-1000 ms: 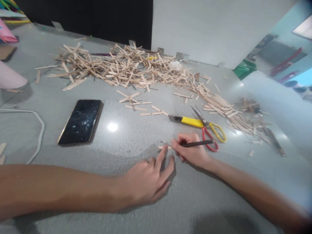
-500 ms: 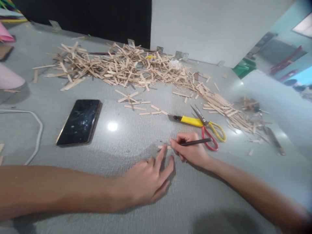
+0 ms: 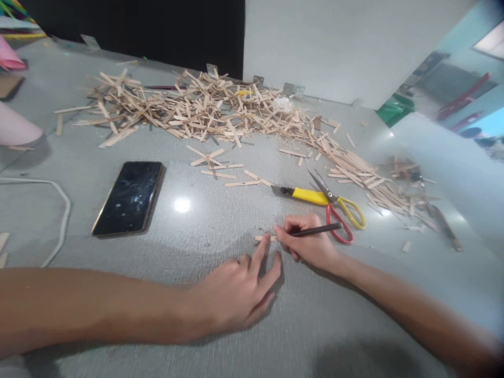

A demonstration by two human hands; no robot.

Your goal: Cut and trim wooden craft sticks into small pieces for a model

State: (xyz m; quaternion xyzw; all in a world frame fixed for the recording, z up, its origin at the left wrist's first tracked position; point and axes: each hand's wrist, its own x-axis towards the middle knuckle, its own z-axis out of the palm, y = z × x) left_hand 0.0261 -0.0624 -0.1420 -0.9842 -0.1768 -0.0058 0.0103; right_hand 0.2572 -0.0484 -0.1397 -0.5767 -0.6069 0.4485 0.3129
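A short flat wooden stick (image 3: 259, 238) lies on the grey tabletop, its right part hidden by my fingers. The index fingertip of my left hand (image 3: 244, 286) presses down on it, the other fingers apart and holding nothing. My right hand (image 3: 309, 244) is closed around a dark pencil (image 3: 318, 229) in a writing grip. The pencil slants up to the right; its tip is hidden behind the fingers, close to the stick. Just beyond my right hand lie scissors (image 3: 329, 196) with one red and one yellow handle loop, and a yellow-handled cutter (image 3: 310, 196) touching them.
A long heap of wooden sticks (image 3: 205, 107) spreads along the back of the table (image 3: 189, 362). To the left are a phone (image 3: 129, 198) and a white cable (image 3: 66, 215). Pink rolled paper (image 3: 18, 126) stands at the left edge. A metal blade-like strip (image 3: 447, 228) lies far right.
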